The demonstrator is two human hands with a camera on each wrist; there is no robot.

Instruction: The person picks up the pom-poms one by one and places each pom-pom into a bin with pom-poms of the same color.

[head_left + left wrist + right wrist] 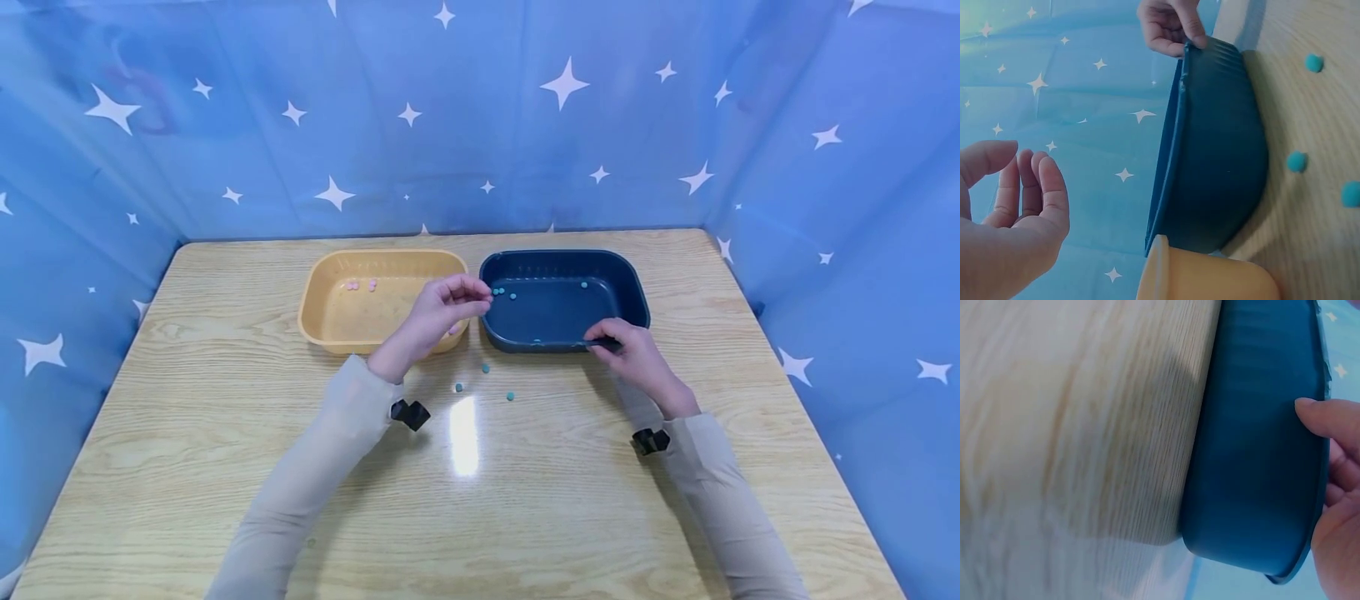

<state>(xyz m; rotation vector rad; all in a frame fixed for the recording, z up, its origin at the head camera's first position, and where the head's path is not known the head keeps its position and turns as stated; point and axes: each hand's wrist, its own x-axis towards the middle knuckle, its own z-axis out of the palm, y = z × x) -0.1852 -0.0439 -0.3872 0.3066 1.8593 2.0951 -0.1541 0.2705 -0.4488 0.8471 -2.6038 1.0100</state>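
Observation:
My left hand is raised over the gap between the yellow basin and the dark blue basin. Its fingers are loosely bent, and the left wrist view shows nothing held between thumb and fingertips. My right hand pinches the near rim of the dark blue basin, thumb outside and fingers inside. Small teal balls lie in the dark blue basin, several of them towards its left end. On the table in front are more teal balls. The yellow basin holds several small pink balls.
Both basins stand side by side on the wood-grain table. A blue curtain with white stars surrounds the table at the back and sides. Black cameras are strapped to both wrists. A bright light reflection lies on the table's middle.

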